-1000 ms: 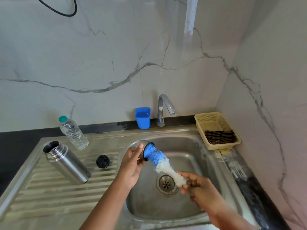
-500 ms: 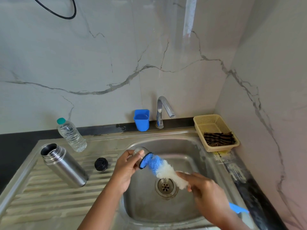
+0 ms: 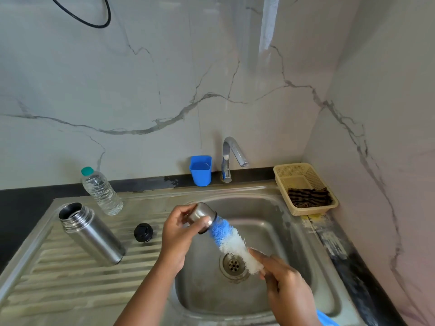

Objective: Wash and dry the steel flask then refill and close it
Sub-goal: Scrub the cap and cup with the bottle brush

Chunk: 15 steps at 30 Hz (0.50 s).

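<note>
Both forearms are showing bare up to the lower edge of the view, no sleeve is covering them. The left hand [image 3: 177,234] and the right hand [image 3: 286,282] are wearing no gloves, and the fingers [image 3: 259,254] are carrying no rings

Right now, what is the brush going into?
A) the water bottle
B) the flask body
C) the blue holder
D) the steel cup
D: the brush has its blue tip in the steel cup, held by the left hand over the sink.
</note>
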Available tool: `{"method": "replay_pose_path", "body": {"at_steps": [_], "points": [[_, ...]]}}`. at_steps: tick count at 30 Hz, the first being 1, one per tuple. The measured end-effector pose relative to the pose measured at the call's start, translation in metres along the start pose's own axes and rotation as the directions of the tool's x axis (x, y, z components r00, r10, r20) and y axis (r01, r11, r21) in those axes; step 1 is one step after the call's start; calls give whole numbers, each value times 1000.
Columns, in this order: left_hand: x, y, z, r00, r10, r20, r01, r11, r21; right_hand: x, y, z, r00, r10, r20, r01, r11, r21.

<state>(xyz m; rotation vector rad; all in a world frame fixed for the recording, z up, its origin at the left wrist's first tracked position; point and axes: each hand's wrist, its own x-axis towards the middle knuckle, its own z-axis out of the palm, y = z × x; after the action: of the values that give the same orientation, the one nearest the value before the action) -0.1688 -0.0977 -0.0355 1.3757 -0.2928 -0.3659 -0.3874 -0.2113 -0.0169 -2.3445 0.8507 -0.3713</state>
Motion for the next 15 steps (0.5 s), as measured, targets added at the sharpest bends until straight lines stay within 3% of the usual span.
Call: {"method": "replay_pose_path", "body": {"at_steps": [2, 4, 15], "points": [[-1, 0, 0, 993, -101, -60, 87, 976, -199, 3, 0, -3, 1000, -19, 1, 19, 1000, 4], [-3, 0, 2, 987, -132, -92, 101, 953, -285, 3, 3, -2, 1000, -23, 3, 23, 1000, 21], [-6, -12, 0, 964, -173, -201, 67, 893, -445, -14, 30, 5, 999, 36, -14, -30, 949, 313]]}}
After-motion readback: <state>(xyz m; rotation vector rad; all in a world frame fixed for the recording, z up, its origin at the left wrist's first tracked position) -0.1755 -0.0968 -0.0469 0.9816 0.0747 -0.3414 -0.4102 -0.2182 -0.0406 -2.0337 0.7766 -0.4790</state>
